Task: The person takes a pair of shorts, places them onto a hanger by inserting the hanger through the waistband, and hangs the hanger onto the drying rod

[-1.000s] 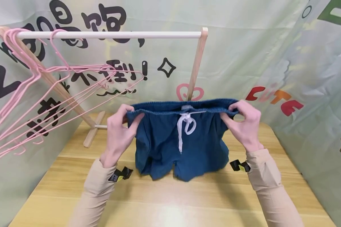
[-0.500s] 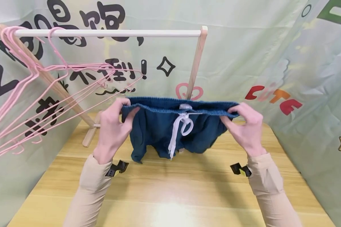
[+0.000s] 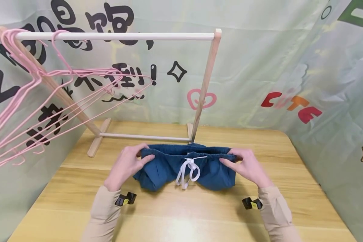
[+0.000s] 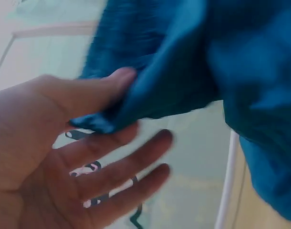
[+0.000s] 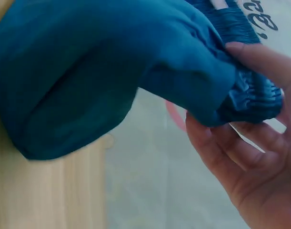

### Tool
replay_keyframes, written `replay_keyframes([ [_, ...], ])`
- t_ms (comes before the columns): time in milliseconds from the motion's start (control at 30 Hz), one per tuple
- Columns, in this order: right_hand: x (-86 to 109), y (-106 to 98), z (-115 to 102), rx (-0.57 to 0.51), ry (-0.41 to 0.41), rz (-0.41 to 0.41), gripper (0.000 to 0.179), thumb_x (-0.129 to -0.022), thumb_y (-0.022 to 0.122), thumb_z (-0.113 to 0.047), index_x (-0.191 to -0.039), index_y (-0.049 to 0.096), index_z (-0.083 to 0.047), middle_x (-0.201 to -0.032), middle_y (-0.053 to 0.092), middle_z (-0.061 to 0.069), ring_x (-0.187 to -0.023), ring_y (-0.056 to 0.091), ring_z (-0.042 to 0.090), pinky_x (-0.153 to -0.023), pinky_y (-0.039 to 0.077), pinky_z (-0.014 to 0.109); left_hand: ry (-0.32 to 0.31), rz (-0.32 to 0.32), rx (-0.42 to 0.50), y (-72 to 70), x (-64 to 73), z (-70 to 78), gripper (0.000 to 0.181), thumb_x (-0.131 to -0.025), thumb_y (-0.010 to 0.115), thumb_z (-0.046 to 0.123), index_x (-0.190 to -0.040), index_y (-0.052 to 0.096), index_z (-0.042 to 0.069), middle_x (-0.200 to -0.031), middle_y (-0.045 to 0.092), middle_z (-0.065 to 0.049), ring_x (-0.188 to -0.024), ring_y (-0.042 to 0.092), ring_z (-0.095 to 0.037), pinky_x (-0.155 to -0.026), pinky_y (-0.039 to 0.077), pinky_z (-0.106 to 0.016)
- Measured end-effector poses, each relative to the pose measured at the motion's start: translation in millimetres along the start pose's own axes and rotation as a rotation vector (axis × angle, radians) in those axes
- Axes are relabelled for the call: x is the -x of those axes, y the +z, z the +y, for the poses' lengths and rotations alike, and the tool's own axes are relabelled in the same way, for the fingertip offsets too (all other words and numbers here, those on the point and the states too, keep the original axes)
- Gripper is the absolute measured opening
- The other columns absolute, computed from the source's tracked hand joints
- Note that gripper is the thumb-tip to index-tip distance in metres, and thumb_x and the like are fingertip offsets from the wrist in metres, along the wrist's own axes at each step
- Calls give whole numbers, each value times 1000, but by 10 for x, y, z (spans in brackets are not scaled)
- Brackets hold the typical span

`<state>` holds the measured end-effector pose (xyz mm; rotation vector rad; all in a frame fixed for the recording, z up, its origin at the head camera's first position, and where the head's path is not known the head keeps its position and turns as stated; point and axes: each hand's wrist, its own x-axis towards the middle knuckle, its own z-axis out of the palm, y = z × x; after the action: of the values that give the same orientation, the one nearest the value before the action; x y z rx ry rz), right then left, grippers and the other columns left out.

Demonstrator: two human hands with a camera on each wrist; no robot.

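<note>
Blue shorts (image 3: 166,168) with an elastic waistband and a white drawstring (image 3: 190,169) tied in a bow hang between both hands, low over the wooden table. My left hand (image 3: 128,164) pinches the left end of the waistband between thumb and index finger; in the left wrist view its other fingers (image 4: 135,167) are spread below the cloth. At the opposite end, my right hand (image 3: 246,164) pinches the waistband, its thumb (image 5: 259,57) on the gathered elastic in the right wrist view. The waistband opening faces up, and the legs are bunched beneath it.
A garment rack (image 3: 118,36) with a white bar and wooden legs stands at the table's back left. Several pink hangers (image 3: 33,79) hang at its left end. Printed cloth walls (image 3: 248,67) enclose the wooden table (image 3: 175,215) at the back and sides.
Both hands have lowered the shorts from in front of the rack's right post down close to the table. The legs swung up, then settled bunched under the waistband. Both grips stay.
</note>
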<state>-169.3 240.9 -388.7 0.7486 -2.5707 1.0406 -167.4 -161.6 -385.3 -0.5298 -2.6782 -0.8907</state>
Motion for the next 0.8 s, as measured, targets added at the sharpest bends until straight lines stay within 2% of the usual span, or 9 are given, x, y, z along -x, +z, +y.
replay_keyframes([
  [133,78,61,9,-125,157,-49,28,-91,74,-17,-70,56,-18,-62,43,-10,-53,46,2,-53,37,22,-48,-114,119,77,23,-76,38,-94,70,35,-70,50,14,-61,28,9,-53,32,-5,-57,25,-21],
  [200,98,107,7,-188,201,-43,33,-94,71,-18,-68,50,-14,-61,36,-9,-52,40,5,-53,34,24,-65,-131,172,121,30,-108,47,-97,66,37,-65,41,14,-61,27,8,-53,32,-5,-58,26,-20],
  [267,110,164,7,-240,219,-15,38,-96,68,-19,-67,46,-12,-61,32,-9,-52,37,7,-54,33,25,-78,-129,200,168,33,-130,49,-99,63,39,-63,39,15,-60,26,8,-53,32,-5,-58,27,-20],
  [367,117,260,12,-289,230,57,42,-97,67,-18,-64,42,-11,-61,31,-10,-54,38,8,-56,35,25,-86,-119,219,228,43,-157,50,-99,62,40,-61,42,16,-58,28,9,-52,35,-5,-58,29,-20],
  [567,133,363,44,-364,231,185,46,-98,64,-11,-60,39,-8,-61,32,-10,-56,37,5,-58,33,23,-76,-144,251,269,61,-174,41,-97,66,39,-63,52,20,-57,32,12,-52,38,-4,-59,31,-20],
  [600,135,367,49,-376,240,203,43,-99,63,-11,-60,45,-6,-60,39,-10,-58,42,1,-59,36,20,-67,-148,251,267,62,-176,38,-97,67,37,-64,56,21,-57,33,13,-52,38,-4,-59,32,-20],
  [800,138,351,36,-324,370,256,56,-104,53,-17,-53,41,1,-52,35,-12,-50,35,-2,-53,33,19,-13,-124,245,251,66,-196,17,-95,71,25,-80,73,18,-62,51,10,-55,43,-2,-58,37,-20],
])
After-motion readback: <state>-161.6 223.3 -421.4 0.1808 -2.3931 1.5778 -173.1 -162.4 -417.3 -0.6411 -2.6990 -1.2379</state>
